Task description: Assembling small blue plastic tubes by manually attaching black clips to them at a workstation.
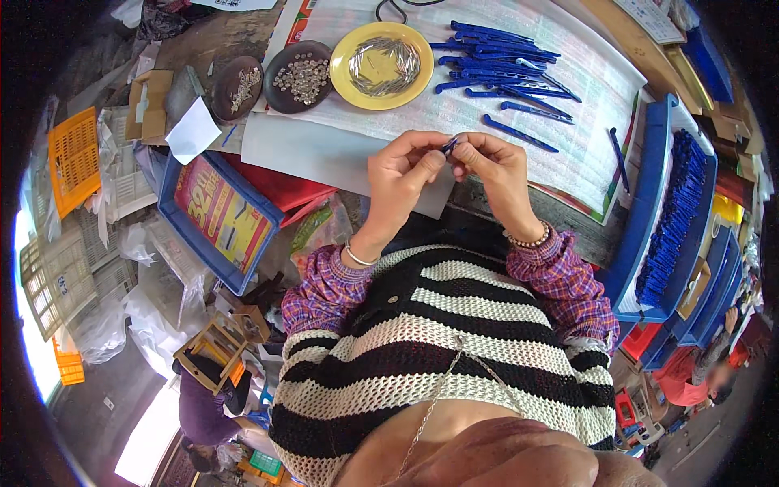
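Note:
Over the near edge of the table, my left hand (403, 172) and my right hand (497, 166) meet, fingertips pinched together. Between them is a small dark blue plastic piece (449, 146), mostly covered by the fingers. Beyond the hands lies a pile of slim blue plastic pieces (503, 65), with one single blue piece (519, 133) closest to my right hand. A yellow plate (342, 88) of thin metal pins stands past my left hand. Left of it are a dark bowl (275, 102) of small round metal parts and a smaller brown bowl (217, 112) with tiny metal parts.
At the right stands a blue tray (667, 146) filled with blue pieces; another blue piece (619, 160) lies beside it. An empty-looking blue crate (168, 195) with a printed sheet sits at the left. White sheeting (324, 138) covers the table. Other people are in the background.

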Tool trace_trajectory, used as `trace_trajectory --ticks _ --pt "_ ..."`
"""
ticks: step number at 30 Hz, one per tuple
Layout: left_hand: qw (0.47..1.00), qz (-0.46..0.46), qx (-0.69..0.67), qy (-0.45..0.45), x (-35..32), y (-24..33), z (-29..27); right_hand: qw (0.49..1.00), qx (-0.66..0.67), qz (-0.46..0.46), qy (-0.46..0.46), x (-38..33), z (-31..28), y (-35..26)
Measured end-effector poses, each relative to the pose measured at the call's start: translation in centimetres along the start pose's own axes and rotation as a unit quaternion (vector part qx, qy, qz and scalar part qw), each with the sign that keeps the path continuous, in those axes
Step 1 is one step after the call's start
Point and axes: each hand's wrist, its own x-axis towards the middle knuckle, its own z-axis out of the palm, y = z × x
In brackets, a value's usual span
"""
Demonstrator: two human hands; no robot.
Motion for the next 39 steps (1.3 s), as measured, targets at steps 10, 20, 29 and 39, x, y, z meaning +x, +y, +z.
trace_trajectory --ticks 10,20,29,39 --pt "0.974 0.164 0.157 0.024 0.33 -0.45 0.11 1.0 -0.002 -0.018 0.014 -0.36 0.23 -0.07" --pt "0.96 0.193 0.202 0.025 0.19 0.07 0.31 0.999 -0.015 -0.037 0.026 -0.76 0.19 -0.1" --pt "0.955 0.193 0.223 0.03 0.16 -0.2 0.23 0.987 -0.098 -0.117 0.051 -0.41 0.29 0.1" --pt "0.982 0.122 0.145 0.015 -0.2 -0.6 0.06 0.994 -0.08 -0.073 0.013 -0.41 -0.29 -0.07"
